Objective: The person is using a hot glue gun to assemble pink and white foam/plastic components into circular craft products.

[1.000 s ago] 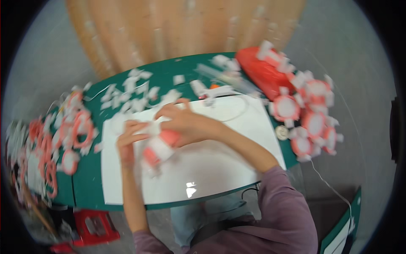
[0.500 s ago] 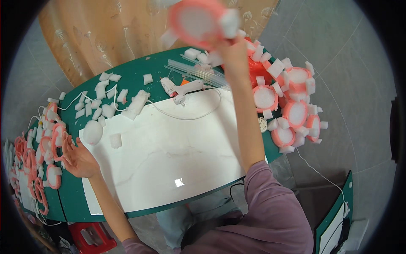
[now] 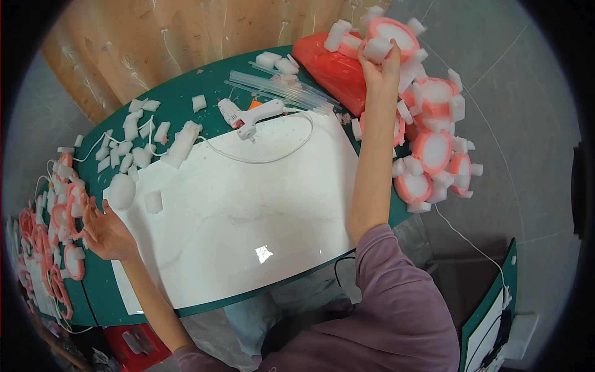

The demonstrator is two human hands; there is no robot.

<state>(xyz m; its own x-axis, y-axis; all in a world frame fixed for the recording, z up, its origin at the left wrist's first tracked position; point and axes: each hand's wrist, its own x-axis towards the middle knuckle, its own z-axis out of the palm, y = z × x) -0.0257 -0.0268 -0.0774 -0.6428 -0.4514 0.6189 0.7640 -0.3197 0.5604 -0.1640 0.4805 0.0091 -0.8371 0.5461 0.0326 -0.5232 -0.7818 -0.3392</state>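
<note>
At the far right, my right hand [image 3: 381,69] grips a pink-rimmed white disc [image 3: 395,32] with white foam blocks around its edge, my thumb and fingers about one block. It is at the top of a heap of similar pink-rimmed discs [image 3: 432,150], beside a shiny red plastic bag [image 3: 338,71]. Whether it rests on the heap, I cannot tell. My left hand [image 3: 108,232] is palm up with its fingers apart, holding nothing. Its fingertips are close to a pile of pink rings and foam pieces [image 3: 74,260] at the left.
A white glue gun [image 3: 251,116] with a looped cord lies near clear glue sticks [image 3: 282,90]. Loose foam pieces [image 3: 141,156] and a rounded foam piece [image 3: 121,191] lie at the left on the green table [image 3: 186,87]. A white marbled sheet [image 3: 248,211] covers the middle.
My right hand has carried the pink-rimmed disc from above the table's far edge rightward to the heap by the red bag. My left hand stays open near the left pile.
</note>
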